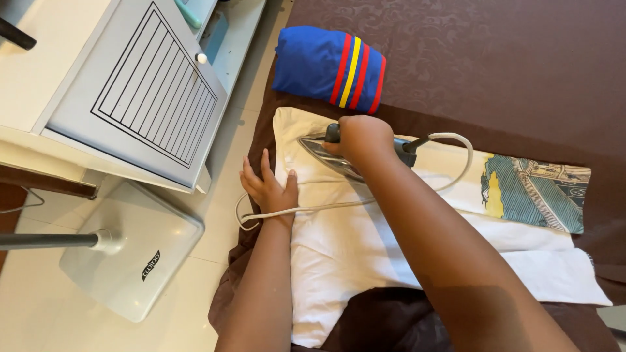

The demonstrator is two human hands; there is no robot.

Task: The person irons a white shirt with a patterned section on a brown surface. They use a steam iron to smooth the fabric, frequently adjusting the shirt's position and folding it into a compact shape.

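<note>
**Head view: ironing a white garment on a brown-covered surface**

Right hand (362, 138): fingers wrapped tight around the dark handle of an electric iron (339, 156). Iron's metal soleplate faces down on the white garment (352, 248), pointed tip toward the left, near the garment's upper left corner.

Left hand (268, 186): flat, palm down, fingers spread apart, resting at the left edge of the white garment where it meets the brown cover (495, 58). Holds nothing.

Cord (313, 208): pale, runs from the iron's rear, loops up and right, then crosses back over the garment and over the left wrist, curling just beside the surface's left edge.

White garment lies spread flat; its right part carries a teal and yellow printed panel (535, 192).

Blue folded garment (329, 68) with red and yellow stripes sits above the white one, just beside its top edge.

Left of the surface: pale tiled floor, a grey stand base (130, 261), and a grey louvred panel (140, 91).
</note>
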